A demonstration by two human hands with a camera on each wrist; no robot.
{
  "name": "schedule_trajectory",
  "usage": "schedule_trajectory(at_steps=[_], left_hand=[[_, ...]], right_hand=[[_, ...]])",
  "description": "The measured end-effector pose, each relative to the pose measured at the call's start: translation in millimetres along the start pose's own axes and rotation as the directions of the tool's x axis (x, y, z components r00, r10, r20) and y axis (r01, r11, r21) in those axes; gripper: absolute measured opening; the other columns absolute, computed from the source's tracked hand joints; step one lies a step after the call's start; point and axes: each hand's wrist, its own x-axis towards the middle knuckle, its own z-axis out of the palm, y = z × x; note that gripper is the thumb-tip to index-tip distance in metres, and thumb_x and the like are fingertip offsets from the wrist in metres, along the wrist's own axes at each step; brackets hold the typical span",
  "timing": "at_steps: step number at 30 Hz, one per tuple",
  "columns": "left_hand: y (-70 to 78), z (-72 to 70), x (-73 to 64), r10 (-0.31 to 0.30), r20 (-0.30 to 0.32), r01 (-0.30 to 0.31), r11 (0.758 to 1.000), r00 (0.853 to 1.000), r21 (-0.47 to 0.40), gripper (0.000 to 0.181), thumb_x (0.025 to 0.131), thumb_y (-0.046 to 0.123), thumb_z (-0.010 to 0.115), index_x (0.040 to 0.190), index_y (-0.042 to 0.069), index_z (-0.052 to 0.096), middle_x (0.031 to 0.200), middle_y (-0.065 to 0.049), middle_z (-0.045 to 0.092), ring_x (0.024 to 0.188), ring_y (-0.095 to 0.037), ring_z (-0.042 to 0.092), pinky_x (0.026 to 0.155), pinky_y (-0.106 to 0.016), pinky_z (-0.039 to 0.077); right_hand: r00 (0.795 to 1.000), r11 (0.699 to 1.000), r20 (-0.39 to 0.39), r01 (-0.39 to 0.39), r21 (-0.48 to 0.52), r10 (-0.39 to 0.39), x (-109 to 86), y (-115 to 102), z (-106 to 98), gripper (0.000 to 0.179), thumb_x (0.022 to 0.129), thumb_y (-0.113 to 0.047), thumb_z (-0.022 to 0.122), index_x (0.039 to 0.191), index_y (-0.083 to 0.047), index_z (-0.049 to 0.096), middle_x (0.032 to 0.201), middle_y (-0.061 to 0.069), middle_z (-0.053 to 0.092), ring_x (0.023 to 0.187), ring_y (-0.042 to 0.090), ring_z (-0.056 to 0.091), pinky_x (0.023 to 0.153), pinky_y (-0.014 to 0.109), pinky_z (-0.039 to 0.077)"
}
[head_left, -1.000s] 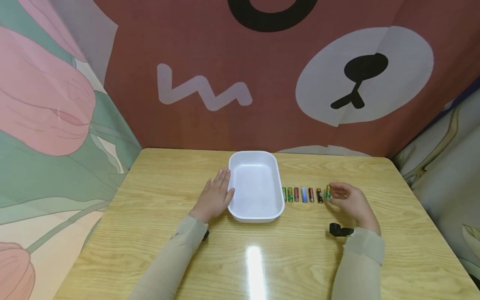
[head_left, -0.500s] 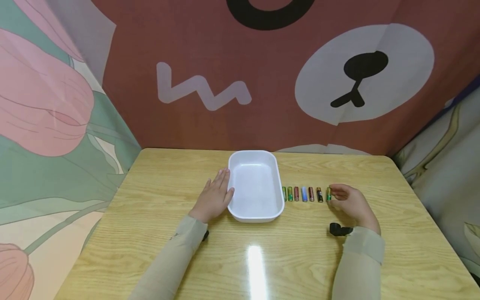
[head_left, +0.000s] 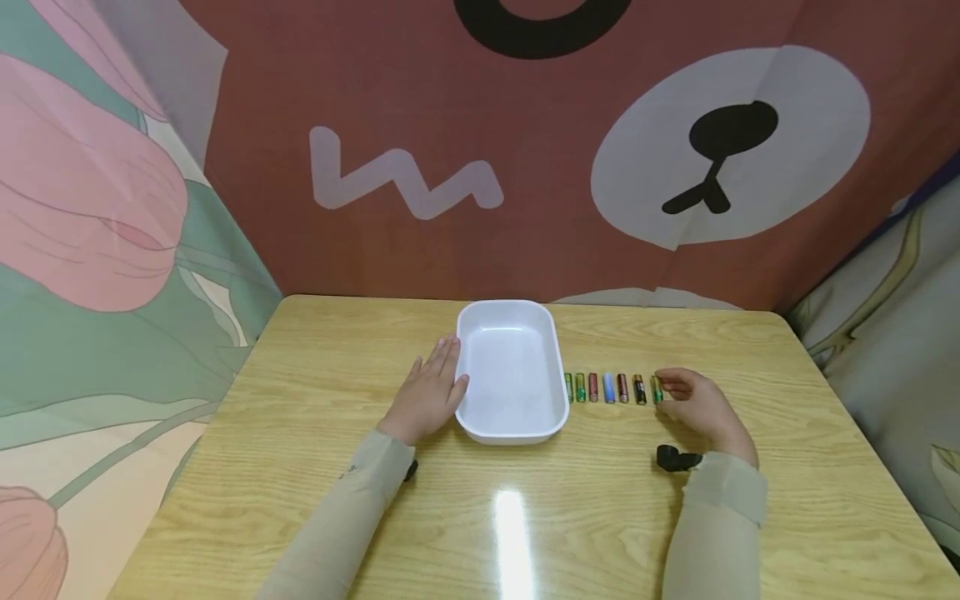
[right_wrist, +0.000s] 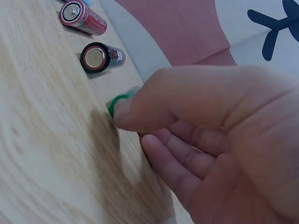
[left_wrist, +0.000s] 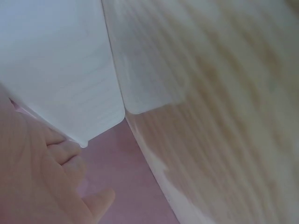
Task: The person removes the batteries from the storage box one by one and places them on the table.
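Observation:
A white rectangular tray [head_left: 513, 438] sits mid-table. My left hand [head_left: 426, 398] rests along its left side with the fingers straight; the left wrist view has the hand beside the tray wall [left_wrist: 70, 84]. To the right of the tray, several batteries lie in a row. At the row's right end, my right hand [head_left: 707, 410] pinches a green battery [head_left: 657, 389] by its ends, between thumb and fingers. In the right wrist view the thumb [right_wrist: 145, 105] covers much of that battery. Nearest to it lies a black battery [right_wrist: 103, 57] with a copper-toned end.
Further left in the row are a dark red battery [head_left: 622, 388], a blue one [head_left: 609, 389], a red one [head_left: 593, 387] and a green one [head_left: 581, 388]. Another green battery [head_left: 569, 387] is partly hidden by the tray's rim. A patterned cloth [head_left: 420, 258] hangs behind the table [head_left: 360, 333].
My right hand has brought the green battery slightly toward me, level with the others in the row, and shifted a touch left. The left hand and the tray stay put.

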Motion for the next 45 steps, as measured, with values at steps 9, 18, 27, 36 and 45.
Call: schedule_trajectory(at_steps=[9,18,27,36,45], left_hand=[[-2.8,2.2,1.8,0.001,0.013,0.0,1.0,1.0,-0.009,0.066,0.111,0.039,0.029,0.162,0.004,0.005,0.17,-0.01,0.006,0.156,-0.023,0.001,0.124,-0.055,0.012],[-3.5,2.7,2.3,0.003,0.014,-0.002,1.0,1.0,-0.02,0.067,0.111,0.04,0.028,0.162,0.005,0.005,0.17,-0.009,0.006,0.156,-0.023,0.001,0.124,-0.055,0.011],[-3.6,2.7,1.9,0.014,-0.004,-0.014,0.999,1.0,-0.031,0.067,0.111,0.038,0.031,0.162,0.003,0.007,0.17,-0.011,0.008,0.156,-0.025,0.004,0.123,-0.057,0.014],[2.3,2.1,4.5,0.012,0.006,-0.012,1.0,1.0,-0.011,0.069,0.11,0.042,0.03,0.162,0.002,0.009,0.169,-0.012,0.01,0.156,-0.027,0.006,0.123,-0.056,0.015],[10.9,-0.8,7.1,0.005,0.023,-0.005,1.0,1.0,0.005,0.071,0.11,0.044,0.032,0.162,0.001,0.009,0.169,-0.014,0.011,0.156,-0.027,0.005,0.123,-0.056,0.015]], right_hand=[[1.0,1.0,0.017,-0.024,0.013,0.024,1.4,-3.6,1.0,0.056,0.094,0.004,0.06,0.147,0.007,0.042,0.144,0.035,0.044,0.13,0.053,0.044,0.104,0.063,0.043],[0.999,0.999,0.02,-0.034,0.027,0.033,-0.4,-5.5,0.1,0.056,0.094,0.005,0.06,0.147,0.008,0.042,0.143,0.034,0.044,0.129,0.052,0.044,0.103,0.062,0.044],[1.0,0.999,0.019,0.016,0.04,-0.017,-2.0,-6.7,-1.9,0.054,0.093,0.008,0.057,0.145,0.011,0.042,0.137,0.036,0.049,0.124,0.049,0.049,0.085,0.036,0.052],[1.0,0.999,-0.016,0.023,0.045,-0.022,-5.2,-7.2,-5.0,0.048,0.098,0.007,0.049,0.145,0.011,0.042,0.132,0.036,0.052,0.119,0.049,0.053,0.075,0.027,0.053],[0.998,1.0,-0.069,-0.007,-0.002,0.007,-7.5,-12.2,-10.4,0.045,0.105,-0.003,0.046,0.149,0.005,0.041,0.139,0.033,0.049,0.123,0.051,0.051,0.088,0.05,0.053]])
